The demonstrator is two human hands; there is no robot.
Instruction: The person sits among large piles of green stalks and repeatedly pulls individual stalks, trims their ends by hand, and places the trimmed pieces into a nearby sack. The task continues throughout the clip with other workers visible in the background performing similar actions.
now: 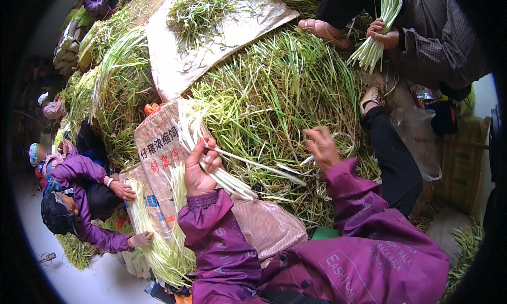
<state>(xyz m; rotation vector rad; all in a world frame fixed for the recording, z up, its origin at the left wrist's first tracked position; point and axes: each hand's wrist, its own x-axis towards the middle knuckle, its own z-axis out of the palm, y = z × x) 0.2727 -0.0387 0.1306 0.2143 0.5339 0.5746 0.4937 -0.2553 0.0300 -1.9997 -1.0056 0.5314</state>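
Observation:
My left hand (202,167) grips a small bunch of pale, peeled leafy stalks (231,182), their white ends pointing down to the right. One stalk (263,167) slants out from the bunch toward my right. My right hand (323,147) holds nothing; its fingers are apart and partly curled above a large heap of green and browned stalks (285,90). Beneath my left forearm lies a woven sack (269,224). A printed woven sack (158,135) spreads out on the left, with cleaned pale stalks (160,252) laid along it.
At left, a co-worker in purple (91,201) has both hands on the pale stalks. Upper right, another person's hands (382,34) hold a stalk bundle (366,52). A light sheet (174,66) covers part of the heap. A clear plastic bag (416,137) lies right of my leg.

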